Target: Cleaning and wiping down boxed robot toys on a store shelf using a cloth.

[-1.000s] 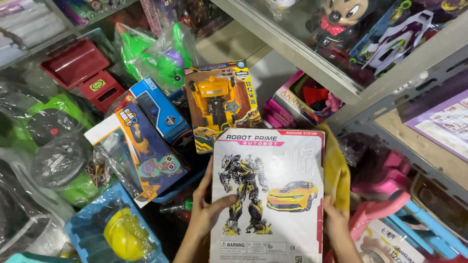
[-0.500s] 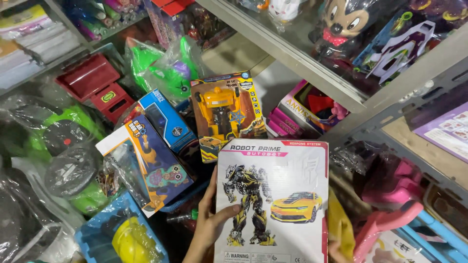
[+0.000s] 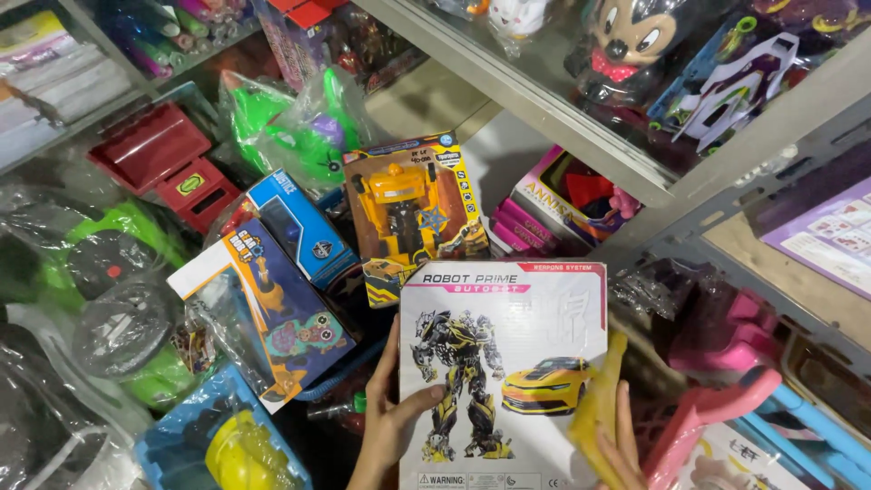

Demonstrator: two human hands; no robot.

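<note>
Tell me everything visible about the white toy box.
The white toy box is flat glossy cardboard, upright and facing the camera, printed with a yellow-and-black robot, a yellow car and a red corner band. The left hand grips its left edge, thumb across the front; the right hand holds its right edge. Its bottom is cut off.

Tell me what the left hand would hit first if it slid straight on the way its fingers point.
Likely the orange robot toy box: the left hand points up along the white box's edge, though depth is unclear.
</note>
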